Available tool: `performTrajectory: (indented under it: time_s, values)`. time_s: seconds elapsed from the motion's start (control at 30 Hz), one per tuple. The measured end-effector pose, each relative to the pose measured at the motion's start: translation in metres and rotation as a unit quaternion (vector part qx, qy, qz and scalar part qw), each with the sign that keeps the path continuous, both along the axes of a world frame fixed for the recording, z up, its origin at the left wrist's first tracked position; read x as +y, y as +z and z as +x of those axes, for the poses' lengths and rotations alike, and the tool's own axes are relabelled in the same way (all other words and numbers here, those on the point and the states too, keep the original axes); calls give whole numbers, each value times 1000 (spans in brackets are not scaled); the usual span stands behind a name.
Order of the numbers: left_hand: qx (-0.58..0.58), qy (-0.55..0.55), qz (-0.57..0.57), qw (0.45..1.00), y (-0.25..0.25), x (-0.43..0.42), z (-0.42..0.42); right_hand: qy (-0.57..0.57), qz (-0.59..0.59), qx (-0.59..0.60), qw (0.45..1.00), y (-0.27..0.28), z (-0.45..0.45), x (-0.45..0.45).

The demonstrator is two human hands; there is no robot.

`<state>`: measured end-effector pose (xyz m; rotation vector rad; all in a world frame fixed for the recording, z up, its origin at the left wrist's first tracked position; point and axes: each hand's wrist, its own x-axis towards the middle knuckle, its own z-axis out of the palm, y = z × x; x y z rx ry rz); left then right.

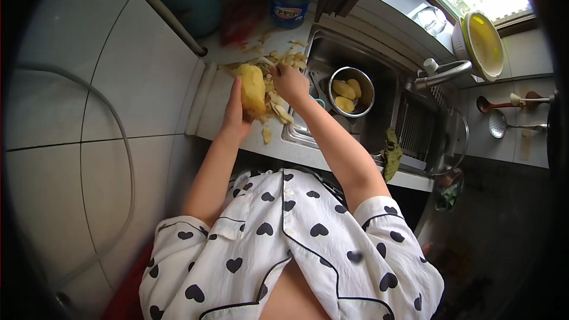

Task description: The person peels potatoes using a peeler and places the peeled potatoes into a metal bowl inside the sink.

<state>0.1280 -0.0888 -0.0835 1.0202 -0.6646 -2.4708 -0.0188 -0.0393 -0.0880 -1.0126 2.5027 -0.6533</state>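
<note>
My left hand (235, 111) is wrapped round a large peeled yellow potato (252, 88), held up over the counter left of the sink. Just to its right, my right hand (290, 85) is closed on a pale-tipped peeler (267, 61), whose head points at the potato's upper end. Most of the peeler is hidden by the fingers. Potato peelings (278, 108) lie scattered on the counter beneath and around both hands. In the sink, a round steel pot (372, 99) holds several peeled potatoes (345, 90).
The steel sink (320, 40) has a tap (444, 74) at its right. A blue bottle (290, 7) stands behind the peelings. Wilted leaves (392, 155) hang over the sink's front edge. Basins (483, 44) lean near the window, and ladles (498, 124) hang at the right.
</note>
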Motion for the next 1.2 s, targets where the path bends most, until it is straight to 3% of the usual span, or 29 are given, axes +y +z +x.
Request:
performTrajectory:
  time_s: [0.03, 0.13, 0.23, 0.43, 0.93, 1.03, 1.07, 1.2]
  values:
    - [30, -2, -13, 999, 1, 0, 2, 8, 0, 10, 1000, 7, 0, 1]
    - [-26, 2, -142, 989, 2, 7, 6, 14, -75, 6, 997, 22, 3, 8]
    - [13, -32, -165, 986, -5, 4, 7, 38, -105, -34, 993, 47, 11, 17]
    - [-33, -24, -373, 927, 3, 7, 3, 73, -124, 10, 990, 60, 15, 22]
    - [-131, 122, -339, 924, -28, 20, 1, 27, -26, 2, 999, 18, 31, -17]
    - [-98, 120, -488, 859, -17, 24, 3, 2, 37, -49, 998, -5, 18, -1]
    - [-96, 114, -488, 860, -12, 18, 4, -6, 57, -70, 996, -15, 19, 0]
    - [-77, 98, -456, 881, -3, 3, -6, -63, -19, -50, 997, -4, 21, -6]
